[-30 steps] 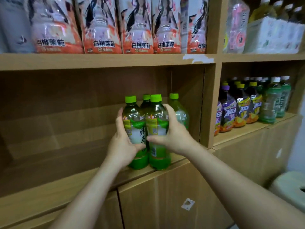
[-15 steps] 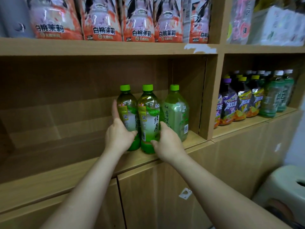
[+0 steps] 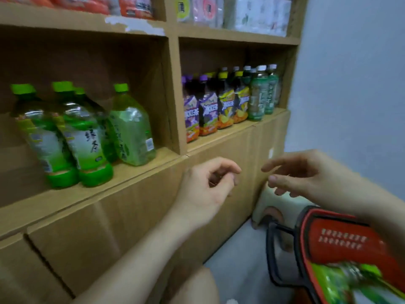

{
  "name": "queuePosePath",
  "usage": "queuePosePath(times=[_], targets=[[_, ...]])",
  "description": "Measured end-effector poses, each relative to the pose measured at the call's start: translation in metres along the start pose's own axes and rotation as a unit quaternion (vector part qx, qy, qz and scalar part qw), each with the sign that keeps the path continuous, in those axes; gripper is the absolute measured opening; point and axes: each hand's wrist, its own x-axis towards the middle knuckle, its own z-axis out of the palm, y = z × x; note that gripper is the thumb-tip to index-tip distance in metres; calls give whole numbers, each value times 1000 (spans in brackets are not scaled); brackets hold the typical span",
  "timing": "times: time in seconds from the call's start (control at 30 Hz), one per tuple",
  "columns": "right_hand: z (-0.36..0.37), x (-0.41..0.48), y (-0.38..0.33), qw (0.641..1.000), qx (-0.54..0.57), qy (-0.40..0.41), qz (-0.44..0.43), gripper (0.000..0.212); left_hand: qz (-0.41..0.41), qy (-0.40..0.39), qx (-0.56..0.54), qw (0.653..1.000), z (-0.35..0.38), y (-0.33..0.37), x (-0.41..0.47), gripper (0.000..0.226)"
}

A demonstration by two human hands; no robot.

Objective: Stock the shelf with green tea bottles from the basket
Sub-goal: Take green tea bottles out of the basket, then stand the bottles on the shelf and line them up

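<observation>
**Item 1, green tea bottles [image 3: 65,137].** Two, with green caps, side by side and touching at the front edge of the shelf [image 3: 144,164], left compartment. We log them as released: half a second ago both hands were wrapped round them, and now nothing touches them. They look tilted in this blurred wide view. A third green cap [image 3: 80,91] shows just behind them.

**Item 2, pale bottle [image 3: 131,128].** Larger, green cap, just right of the pair, in the same place as before.

**Item 3, left hand [image 3: 206,189].** Empty, with the fingers loosely curled. Thumb and forefinger are near each other but pinch nothing. It has come off the shelf and hangs in front of the cabinet door [image 3: 131,216], below the shelf's edge.

**Item 4, right hand [image 3: 306,174].** Empty, with the fingers relaxed and slightly spread. It has likewise withdrawn and is now well right of the bottles, above the basket in our view.

**Item 5, basket [image 3: 341,238].** Red with a black rim and handle, lower right. It is new to our view, which has swung right and down. More green bottle stock [image 3: 337,281] lies in it, too blurred to count.

**Item 6, mixed bottles [image 3: 228,106].** Purple, yellow and white caps, right compartment, unchanged.

**Item 7, stool [image 3: 276,205].** Pale, on the floor by the cabinet, behind the basket.

**Item 8, packets [image 3: 131,7].** Orange, on the level above. Only their lower edges show now.
</observation>
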Motion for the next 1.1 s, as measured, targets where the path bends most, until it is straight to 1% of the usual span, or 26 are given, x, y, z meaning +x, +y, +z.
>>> queuePosePath(times=[0.1,0.2,0.3,0.37,0.4,0.47,0.5,0.57,0.63,0.7,0.73,0.77,0.8,0.83,0.87,0.9,0.93,0.97,1.03,1.1], targets=[[-32,-45,63,996,6,38,83,9,-74,-92,-54,991,76,-9,13,28],[-52,-87,128,979,32,116,165,5,-136,-166,-77,974,155,-19,17,28],[-53,-129,199,948,46,182,258,11,-160,-236,-54,957,225,-31,9,29],[-46,-156,246,926,31,184,328,5,-166,-284,-14,944,263,-44,1,27],[-42,-168,266,914,6,172,367,19,-165,-307,5,937,281,-51,-4,26],[-31,-185,296,888,-22,136,439,57,-146,-364,56,918,310,-65,-12,25],[-23,-190,307,873,-11,113,474,75,-128,-402,92,902,322,-70,-15,22],[-5,-193,325,850,34,61,522,97,-98,-474,148,863,339,-80,-20,20],[12,-194,340,841,28,43,538,108,-78,-513,185,834,351,-86,-20,26],[19,-196,351,832,-5,57,552,123,-50,-527,239,814,364,-97,-15,33],[19,-197,354,832,-14,53,552,131,-27,-535,278,798,371,-106,-12,36],[18,-198,357,834,-15,50,549,136,-2,-547,321,773,378,-115,-10,39],[16,-198,358,835,-7,53,547,134,10,-568,364,738,384,-124,-10,44],[16,-198,361,836,10,64,545,127,5,-595,396,700,390,-133,-11,52],[16,-198,363,836,30,76,542,121,-18,-621,414,666,395,-143,-14,64],[17,-197,366,838,48,82,538,119,-53,-643,419,639,399,-151,-16,80],[17,-196,367,840,62,83,533,119,-91,-657,415,623,402,-158,-15,94],[15,-195,369,841,74,83,530,119,-119,-665,406,615,407,-163,-12,105],[10,-195,368,846,101,82,517,111,-156,-680,393,600,415,-170,-4,115],[6,-198,367,851,136,69,503,99,-175,-690,382,590,418,-172,-3,118]])
